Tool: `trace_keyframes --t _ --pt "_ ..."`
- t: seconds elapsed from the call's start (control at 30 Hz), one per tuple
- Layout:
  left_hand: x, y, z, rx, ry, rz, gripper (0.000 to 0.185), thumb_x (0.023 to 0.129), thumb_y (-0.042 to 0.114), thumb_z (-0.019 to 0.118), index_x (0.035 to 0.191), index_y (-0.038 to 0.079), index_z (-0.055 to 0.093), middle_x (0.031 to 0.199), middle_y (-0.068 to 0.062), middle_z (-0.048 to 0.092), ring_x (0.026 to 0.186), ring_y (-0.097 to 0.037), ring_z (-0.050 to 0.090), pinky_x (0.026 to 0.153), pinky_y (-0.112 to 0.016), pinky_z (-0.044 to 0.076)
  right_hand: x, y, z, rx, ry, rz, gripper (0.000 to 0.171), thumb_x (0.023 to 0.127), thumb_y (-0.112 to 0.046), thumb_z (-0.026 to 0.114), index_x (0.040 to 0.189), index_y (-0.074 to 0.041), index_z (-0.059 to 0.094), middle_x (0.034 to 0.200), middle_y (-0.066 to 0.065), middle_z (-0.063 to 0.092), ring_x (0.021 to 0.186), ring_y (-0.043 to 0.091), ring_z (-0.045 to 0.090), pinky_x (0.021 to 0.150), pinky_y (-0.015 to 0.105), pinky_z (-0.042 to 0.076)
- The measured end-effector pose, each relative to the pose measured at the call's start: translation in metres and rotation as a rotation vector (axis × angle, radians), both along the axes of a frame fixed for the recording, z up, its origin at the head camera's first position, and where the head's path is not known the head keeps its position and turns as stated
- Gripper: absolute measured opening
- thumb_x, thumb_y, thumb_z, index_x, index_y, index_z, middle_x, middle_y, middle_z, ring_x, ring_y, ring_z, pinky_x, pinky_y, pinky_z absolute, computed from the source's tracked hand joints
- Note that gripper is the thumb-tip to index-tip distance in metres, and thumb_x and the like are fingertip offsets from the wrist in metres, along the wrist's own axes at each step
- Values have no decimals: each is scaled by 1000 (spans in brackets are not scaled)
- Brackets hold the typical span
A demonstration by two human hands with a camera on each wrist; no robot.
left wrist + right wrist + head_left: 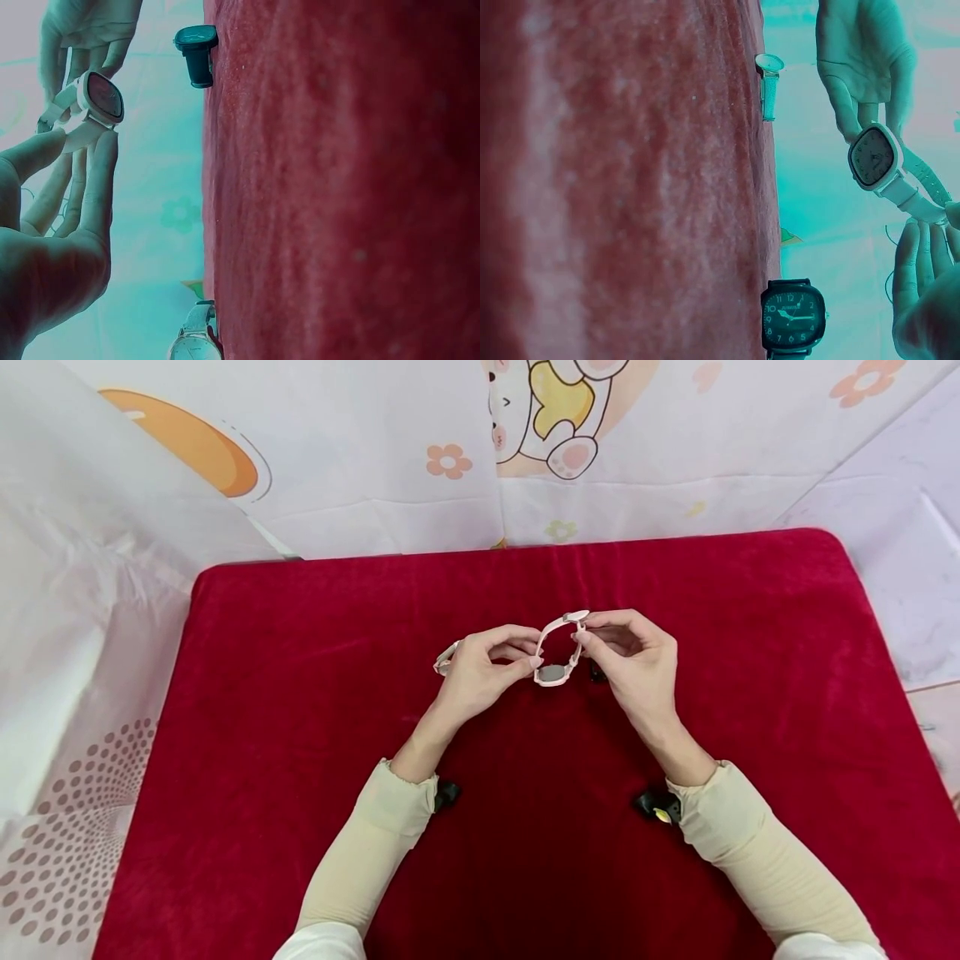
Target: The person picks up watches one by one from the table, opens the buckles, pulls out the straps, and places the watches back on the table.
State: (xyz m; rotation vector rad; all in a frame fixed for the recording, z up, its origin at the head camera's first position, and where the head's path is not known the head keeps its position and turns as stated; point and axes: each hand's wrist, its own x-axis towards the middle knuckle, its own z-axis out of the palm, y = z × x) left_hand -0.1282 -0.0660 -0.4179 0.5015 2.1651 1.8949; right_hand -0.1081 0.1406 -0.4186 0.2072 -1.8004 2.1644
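Note:
Both hands hold a pale pink watch [556, 652] in the air above the middle of a red cloth-covered table [300, 735], its strap bent into a loop. My left hand [534, 662] pinches the strap beside the case. My right hand [582, 635] pinches the strap's far end. In the left wrist view the watch [100, 97] sits between my left fingers [96, 180] and the right hand [90, 30]. In the right wrist view its white dial [873, 156] faces the camera, with the right fingers [922, 262] on the strap.
A black watch [793, 315] stands on the cloth under my right hand, partly hidden in the head view [597, 674]. A second pale watch [446, 658] lies beyond my left hand. A white cartoon-print sheet [375, 460] surrounds the table.

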Motion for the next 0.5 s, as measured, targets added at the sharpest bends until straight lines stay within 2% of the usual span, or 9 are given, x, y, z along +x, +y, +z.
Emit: trace_keyframes --t 0.2,0.33,0.5 --pt "-1 0 0 12 -2 0 27 88 0 73 115 0 69 98 -8 70 82 -22 70 75 -31 59 -1 0 1 -40 0 13 19 80 15 73 98 15 68 93 12 72 75 17 70 68 25 59" --pt "-1 -1 -1 11 -9 -3 28 88 0 73 116 -2 68 99 -9 70 83 -26 70 74 -31 59 -1 1 0 -20 17 4 18 81 14 73 98 16 67 92 13 72 75 18 70 67 27 59" --pt "-1 -2 0 -11 -25 -8 29 88 0 72 116 -3 68 98 -9 69 83 -23 71 73 -32 59 -2 3 -2 -43 26 -2 19 82 14 72 99 16 65 91 14 72 73 19 70 64 27 59"
